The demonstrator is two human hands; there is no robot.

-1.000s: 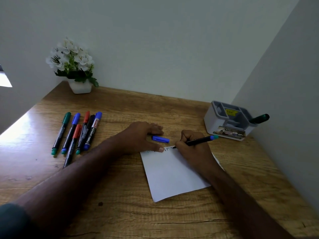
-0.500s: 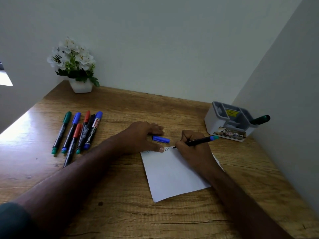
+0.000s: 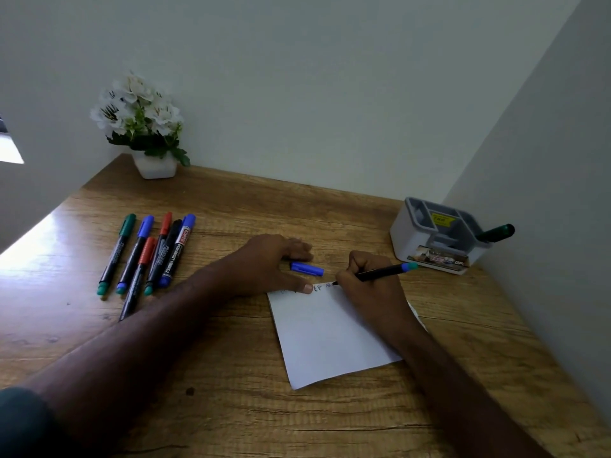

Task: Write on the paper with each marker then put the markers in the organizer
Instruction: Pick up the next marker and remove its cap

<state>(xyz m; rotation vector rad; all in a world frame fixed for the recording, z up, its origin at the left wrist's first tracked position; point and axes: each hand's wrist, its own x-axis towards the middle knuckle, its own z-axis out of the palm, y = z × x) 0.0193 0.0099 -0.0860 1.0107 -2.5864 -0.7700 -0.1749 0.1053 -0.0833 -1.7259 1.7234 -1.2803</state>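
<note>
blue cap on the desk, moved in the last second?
No. The blue cap lies at the same spot between the left hand and the paper's top edge, same offset from the organizer.

Writing on the paper (image 3: 330, 335) too small, partly under the left hand (image 3: 267, 262).

bare forearms, dark teal sleeve (image 3: 16, 421) on left
</note>
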